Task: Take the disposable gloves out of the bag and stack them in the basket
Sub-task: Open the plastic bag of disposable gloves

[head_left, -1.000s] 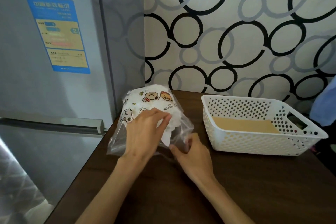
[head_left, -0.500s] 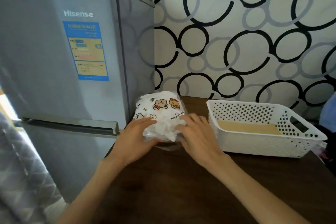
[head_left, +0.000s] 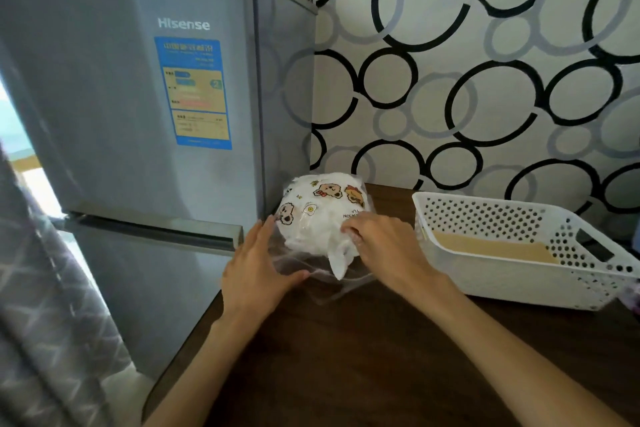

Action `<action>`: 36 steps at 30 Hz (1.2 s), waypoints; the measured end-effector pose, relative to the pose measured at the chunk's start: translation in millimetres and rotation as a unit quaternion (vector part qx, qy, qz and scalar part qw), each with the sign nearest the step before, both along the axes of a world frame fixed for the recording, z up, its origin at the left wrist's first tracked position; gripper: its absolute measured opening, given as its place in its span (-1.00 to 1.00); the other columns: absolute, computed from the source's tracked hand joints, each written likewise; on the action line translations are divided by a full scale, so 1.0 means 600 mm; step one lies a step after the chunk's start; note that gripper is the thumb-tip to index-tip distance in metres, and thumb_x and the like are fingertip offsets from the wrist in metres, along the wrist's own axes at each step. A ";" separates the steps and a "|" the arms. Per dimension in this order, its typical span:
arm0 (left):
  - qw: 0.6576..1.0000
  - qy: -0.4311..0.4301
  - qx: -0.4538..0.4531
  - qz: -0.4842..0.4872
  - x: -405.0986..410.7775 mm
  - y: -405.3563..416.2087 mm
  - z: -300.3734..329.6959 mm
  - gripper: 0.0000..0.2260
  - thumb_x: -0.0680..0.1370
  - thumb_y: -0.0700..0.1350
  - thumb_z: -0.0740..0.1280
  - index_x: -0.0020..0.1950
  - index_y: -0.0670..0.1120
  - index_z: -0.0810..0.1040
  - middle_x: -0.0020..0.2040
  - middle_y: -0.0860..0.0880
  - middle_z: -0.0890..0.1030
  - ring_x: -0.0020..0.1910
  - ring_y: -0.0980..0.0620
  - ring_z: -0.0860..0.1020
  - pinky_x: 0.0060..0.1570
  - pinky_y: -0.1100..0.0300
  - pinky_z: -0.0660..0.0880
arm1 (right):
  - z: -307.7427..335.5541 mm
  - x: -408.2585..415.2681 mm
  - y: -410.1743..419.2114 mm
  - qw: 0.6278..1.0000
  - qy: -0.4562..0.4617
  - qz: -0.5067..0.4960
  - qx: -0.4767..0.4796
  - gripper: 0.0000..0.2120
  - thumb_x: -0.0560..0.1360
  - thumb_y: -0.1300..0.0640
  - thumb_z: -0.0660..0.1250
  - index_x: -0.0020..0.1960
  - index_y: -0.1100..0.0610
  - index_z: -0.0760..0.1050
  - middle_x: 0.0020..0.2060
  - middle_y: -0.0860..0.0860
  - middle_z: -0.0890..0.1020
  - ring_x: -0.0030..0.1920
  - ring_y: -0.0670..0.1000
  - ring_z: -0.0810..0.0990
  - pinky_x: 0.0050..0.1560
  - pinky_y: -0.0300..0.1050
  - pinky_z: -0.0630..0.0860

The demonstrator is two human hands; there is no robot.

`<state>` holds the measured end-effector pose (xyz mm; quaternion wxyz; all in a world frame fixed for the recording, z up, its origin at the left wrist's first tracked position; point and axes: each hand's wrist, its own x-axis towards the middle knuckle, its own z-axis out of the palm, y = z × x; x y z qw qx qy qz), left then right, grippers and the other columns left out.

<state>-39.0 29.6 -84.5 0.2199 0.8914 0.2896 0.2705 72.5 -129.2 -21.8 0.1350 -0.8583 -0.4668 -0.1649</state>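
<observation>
One clear plastic bag [head_left: 322, 229] lay at the centre of the frame on a dark brown wooden table [head_left: 363, 357], bulging with a white bundle of disposable gloves [head_left: 311, 236] whose count could not be told through the plastic. The bag's upper face bore cartoon prints: three bear-like faces, one fried egg and some small marks. A white pointed flap of the bundle stuck down toward the bag's loose, flattened mouth, which spread on the table toward the viewer.

Two bare hands were on it. The left hand [head_left: 254, 270], left of centre, stood on edge against the bag's left side with fingers nearly straight and the thumb stretched across the loose plastic at the mouth; whether it pinched the film could not be told. The right hand [head_left: 384, 246], just right of centre, lay over the bag's right side with fingertips curled into the plastic and the white bundle, gripping it.

One white perforated plastic basket [head_left: 519, 274] sat at the right of the frame, near the bag but apart from it, with one tan sheet flat on its floor.

One grey Hisense fridge [head_left: 138, 114] filled the upper left, carrying one blue and yellow label. Ring-patterned wallpaper [head_left: 485, 80] covered the upper right.
</observation>
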 end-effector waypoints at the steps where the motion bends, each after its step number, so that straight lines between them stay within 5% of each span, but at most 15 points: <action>1: 0.998 -0.047 -0.031 0.010 -0.004 -0.002 -0.003 -0.01 0.25 0.26 0.53 0.54 0.13 0.08 0.54 0.04 0.18 0.47 -0.04 0.26 0.37 -0.14 0.31 | -0.005 -0.002 0.002 0.999 -0.008 -0.013 0.040 -0.77 0.57 0.13 0.26 0.21 0.02 0.54 0.16 -0.03 0.61 0.09 0.02 0.61 0.02 -0.05 0.56; 3: 0.970 -0.188 -0.148 0.050 -0.017 -0.004 -0.001 -0.02 0.23 0.18 0.57 0.53 0.10 0.13 0.50 0.04 0.26 0.41 -0.01 0.33 0.33 -0.06 0.37 | -0.008 -0.001 0.003 0.993 0.000 -0.030 0.117 -0.78 0.58 0.12 0.25 0.18 0.05 0.56 0.14 -0.02 0.62 0.05 0.02 0.63 -0.03 -0.06 0.57; 5: 0.906 -0.294 -0.298 0.062 -0.026 -0.006 0.003 -0.11 0.27 0.07 0.58 0.50 0.05 0.20 0.38 0.00 0.41 0.26 0.01 0.46 0.25 0.02 0.43 | -0.009 -0.001 0.003 0.989 0.004 -0.041 0.140 -0.78 0.57 0.09 0.25 0.17 0.04 0.57 0.13 -0.02 0.63 0.02 0.01 0.64 -0.05 -0.08 0.57; 9: 0.844 -0.303 -0.442 0.028 -0.020 -0.009 0.007 -0.29 0.40 -0.12 0.50 0.47 -0.07 0.25 0.09 -0.05 0.60 0.03 0.01 0.60 -0.03 0.14 0.57 | -0.007 -0.008 0.020 0.994 -0.079 -0.038 0.064 -0.74 0.45 0.14 0.38 0.14 0.04 0.60 0.00 0.03 0.67 -0.05 0.05 0.64 -0.12 -0.05 0.55; 12: 0.862 -0.314 -0.396 0.049 -0.016 -0.009 0.010 -0.15 0.35 -0.27 0.54 0.51 0.00 0.15 0.16 -0.02 0.48 0.05 0.06 0.51 -0.08 0.26 0.51 | 0.002 -0.013 0.046 0.991 -0.134 -0.011 0.001 -0.80 0.46 0.10 0.39 0.07 0.04 0.64 -0.06 0.03 0.65 -0.07 0.07 0.62 -0.15 -0.07 0.49; 14: 0.889 -0.267 -0.368 0.051 -0.017 -0.009 0.013 -0.06 0.33 -0.29 0.55 0.54 0.05 0.07 0.23 -0.03 0.43 0.11 0.02 0.49 0.07 0.13 0.53 | 0.010 -0.009 0.056 0.993 -0.122 -0.002 -0.003 -0.84 0.55 0.13 0.28 0.03 0.05 0.64 -0.04 -0.01 0.61 -0.09 0.05 0.62 -0.26 -0.10 0.47; 18: 0.943 -0.161 -0.292 0.022 -0.029 -0.011 0.008 -0.03 0.36 -0.27 0.54 0.55 0.13 0.00 0.29 -0.08 0.42 -0.12 0.06 0.63 0.03 0.01 0.59 | 0.030 0.009 0.055 0.990 -0.053 -0.045 0.119 -0.78 0.60 0.06 0.21 0.11 0.04 0.61 0.06 -0.06 0.59 -0.03 0.03 0.61 -0.23 -0.17 0.40; 20: 0.978 -0.097 -0.181 0.015 -0.037 -0.017 0.012 -0.15 0.41 -0.17 0.51 0.54 0.11 0.08 0.31 -0.02 0.40 -0.14 0.15 0.61 0.00 0.06 0.59 | 0.031 0.010 0.056 0.988 -0.045 -0.049 0.137 -0.76 0.60 0.03 0.20 0.15 0.02 0.59 0.09 -0.07 0.58 0.00 0.02 0.61 -0.23 -0.20 0.33; 23: 0.998 -0.023 0.048 -0.016 -0.032 -0.025 0.026 -0.24 0.41 -0.01 0.48 0.52 0.04 0.19 0.45 -0.04 0.23 0.32 -0.02 0.40 0.27 0.06 0.38 | 0.023 0.007 0.053 0.989 -0.031 -0.030 0.142 -0.75 0.59 0.03 0.21 0.17 0.03 0.59 0.10 -0.08 0.58 0.01 0.01 0.61 -0.21 -0.19 0.37; 26: 0.984 -0.059 0.128 -0.112 -0.003 -0.017 0.063 -0.35 0.39 0.11 0.42 0.44 0.03 0.36 0.51 -0.02 0.24 0.47 -0.05 0.19 0.41 0.03 0.16 | 0.022 0.013 0.043 0.994 -0.002 -0.011 0.106 -0.77 0.57 0.00 0.26 0.16 -0.03 0.60 0.12 -0.10 0.59 0.06 -0.01 0.59 -0.13 -0.18 0.41; 30: 0.974 -0.077 0.025 -0.210 0.030 0.000 0.090 -0.89 0.59 -0.06 0.30 0.06 0.14 0.46 0.36 0.13 0.48 0.37 0.05 0.41 0.29 0.15 0.33 | 0.036 -0.010 -0.004 0.998 0.009 -0.005 0.067 -0.68 0.48 0.03 0.38 0.23 -0.05 0.53 0.17 -0.10 0.54 0.16 -0.04 0.51 0.03 -0.13 0.47; 33: 0.945 -0.155 -0.127 -0.257 0.044 -0.002 0.084 -0.81 0.59 -0.19 0.28 -0.18 0.04 0.40 0.21 0.13 0.60 0.28 0.17 0.50 0.30 0.16 0.38 | 0.019 -0.056 -0.049 0.996 -0.020 0.020 0.084 -0.79 0.46 0.06 0.40 0.10 0.00 0.58 0.02 -0.07 0.61 0.03 -0.07 0.58 -0.04 -0.15 0.57; 36: 0.919 -0.205 -0.218 -0.258 0.054 -0.018 0.072 -0.73 0.57 -0.32 0.26 -0.29 -0.06 0.52 0.15 0.06 0.64 0.26 0.22 0.50 0.36 0.14 0.35 | -0.017 -0.072 -0.051 0.999 0.015 -0.018 -0.027 -0.76 0.56 0.09 0.28 0.22 0.02 0.52 0.12 -0.02 0.59 0.09 -0.02 0.56 0.04 -0.14 0.51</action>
